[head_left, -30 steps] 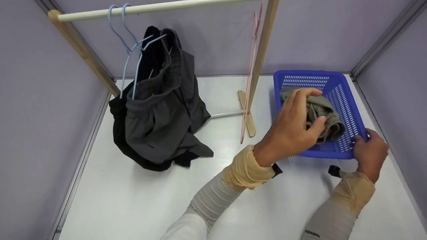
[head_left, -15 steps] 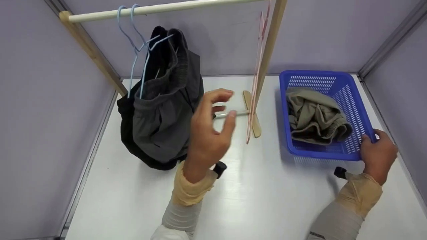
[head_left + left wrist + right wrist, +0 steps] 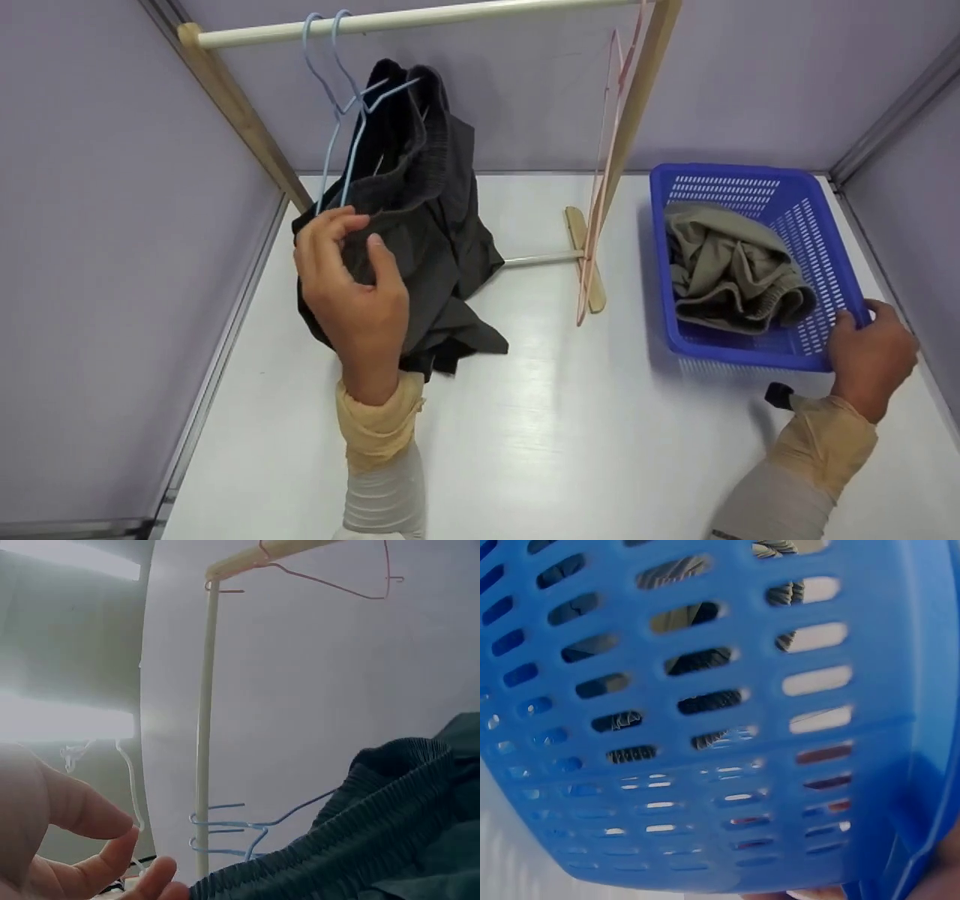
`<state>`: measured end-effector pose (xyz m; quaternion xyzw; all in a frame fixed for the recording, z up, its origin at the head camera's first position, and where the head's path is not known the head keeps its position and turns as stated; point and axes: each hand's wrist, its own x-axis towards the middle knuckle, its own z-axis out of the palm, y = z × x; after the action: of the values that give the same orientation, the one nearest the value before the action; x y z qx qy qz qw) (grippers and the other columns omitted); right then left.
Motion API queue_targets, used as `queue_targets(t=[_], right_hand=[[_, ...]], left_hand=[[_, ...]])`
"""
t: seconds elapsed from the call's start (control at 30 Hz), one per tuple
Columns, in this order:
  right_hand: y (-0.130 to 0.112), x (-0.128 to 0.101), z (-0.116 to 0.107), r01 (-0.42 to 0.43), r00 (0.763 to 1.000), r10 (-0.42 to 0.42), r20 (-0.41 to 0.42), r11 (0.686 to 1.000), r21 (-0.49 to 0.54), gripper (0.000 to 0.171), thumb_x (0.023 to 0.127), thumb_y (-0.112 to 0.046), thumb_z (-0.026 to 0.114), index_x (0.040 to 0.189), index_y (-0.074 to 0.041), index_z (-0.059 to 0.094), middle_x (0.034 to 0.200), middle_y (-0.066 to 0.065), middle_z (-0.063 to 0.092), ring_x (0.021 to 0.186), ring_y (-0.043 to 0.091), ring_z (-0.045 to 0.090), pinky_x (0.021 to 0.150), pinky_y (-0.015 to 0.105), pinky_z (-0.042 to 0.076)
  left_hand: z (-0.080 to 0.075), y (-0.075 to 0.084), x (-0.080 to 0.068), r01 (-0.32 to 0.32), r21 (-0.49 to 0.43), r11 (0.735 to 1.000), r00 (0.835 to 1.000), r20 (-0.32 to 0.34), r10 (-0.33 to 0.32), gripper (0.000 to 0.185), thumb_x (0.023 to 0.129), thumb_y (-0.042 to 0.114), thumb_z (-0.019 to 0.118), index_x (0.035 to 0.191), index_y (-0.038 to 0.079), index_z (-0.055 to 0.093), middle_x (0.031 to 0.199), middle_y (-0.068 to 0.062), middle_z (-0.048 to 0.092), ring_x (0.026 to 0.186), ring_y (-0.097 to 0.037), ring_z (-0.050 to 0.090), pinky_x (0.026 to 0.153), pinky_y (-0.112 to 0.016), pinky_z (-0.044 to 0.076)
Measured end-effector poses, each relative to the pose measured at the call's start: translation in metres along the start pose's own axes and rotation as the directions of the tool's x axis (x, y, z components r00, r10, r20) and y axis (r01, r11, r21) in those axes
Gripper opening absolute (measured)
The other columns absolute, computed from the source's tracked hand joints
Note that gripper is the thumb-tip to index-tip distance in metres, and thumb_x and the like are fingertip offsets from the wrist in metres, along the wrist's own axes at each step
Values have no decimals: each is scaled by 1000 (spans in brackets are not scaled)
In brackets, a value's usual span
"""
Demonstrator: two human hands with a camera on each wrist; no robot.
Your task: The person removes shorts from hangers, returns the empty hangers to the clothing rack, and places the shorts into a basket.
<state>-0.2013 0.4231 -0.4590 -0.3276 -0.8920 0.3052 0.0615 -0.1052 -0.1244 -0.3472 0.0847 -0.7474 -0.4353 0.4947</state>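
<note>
My left hand is in front of the dark grey shorts, its fingers bent and the thumb apart, with nothing between them. In the left wrist view its fingertips come right at the gathered waistband. These shorts and a black pair behind them hang on light blue hangers. With its thumb over the rim, my right hand grips the near right corner of a blue plastic basket. Crumpled khaki-green shorts lie in that basket.
The hangers hook over a white rail between wooden posts. Pink hangers hang at the rail's right end, above a wooden foot. A low crossbar runs near the table. Pale walls enclose the sides and back.
My left hand has moved from over the basket leftward to the hanging dark shorts. The right hand has stayed on the basket corner. The whole view has shifted, so things appear farther right.
</note>
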Motion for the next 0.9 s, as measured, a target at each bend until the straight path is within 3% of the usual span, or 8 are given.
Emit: queue_targets(t=[0.1,0.2,0.27,0.4,0.6,0.7,0.9], right_hand=[[-8,-7,0,15,993,-10,-117,999,44,56,110,-24,41,161,-1,43,160,33,45,149,46,40,130,57,35],[-26,-16,6,59,970,-29,-241,991,116,50,109,-21,44,154,-1,53,156,29,48,151,40,36,130,52,30],[-43,-21,13,116,958,-70,-279,981,154,46,108,-21,47,149,-3,59,152,26,51,150,38,39,129,49,31],[-77,-34,31,247,953,-205,-224,952,183,41,108,-21,51,143,-3,63,146,26,55,144,40,45,126,50,33],[-116,-57,46,449,891,-418,-177,868,213,34,106,-15,60,133,3,68,128,31,67,127,46,56,117,57,38],[-136,-69,48,481,876,-453,-166,847,228,32,105,-14,61,131,2,70,128,29,69,125,45,60,115,57,42],[-190,-84,51,544,827,-557,-74,760,355,33,104,-16,64,132,-2,71,132,22,73,126,35,67,111,48,51]], left_hand=[[-5,1,-5,29,106,994,999,-36,-25,23,98,9,64,118,-1,69,135,-20,62,130,-33,54,113,-47,45],[-9,2,-8,85,201,976,996,-17,-83,32,99,12,66,129,0,65,138,-21,60,129,-35,53,113,-49,45],[-10,2,-10,120,239,964,992,4,-124,37,100,13,67,134,1,62,139,-20,61,128,-36,56,113,-48,46],[-8,5,-15,172,292,941,980,46,-194,44,102,15,67,142,1,56,143,-19,63,131,-35,61,113,-49,50],[-1,5,-16,198,322,926,966,96,-240,48,102,20,67,146,3,55,145,-16,66,128,-35,67,107,-50,55],[-1,4,-14,196,323,926,967,91,-236,48,102,20,67,146,3,56,144,-15,67,128,-34,67,108,-49,54],[0,3,-13,201,317,927,968,78,-237,47,103,21,67,145,3,57,143,-16,67,127,-34,67,108,-49,54]])
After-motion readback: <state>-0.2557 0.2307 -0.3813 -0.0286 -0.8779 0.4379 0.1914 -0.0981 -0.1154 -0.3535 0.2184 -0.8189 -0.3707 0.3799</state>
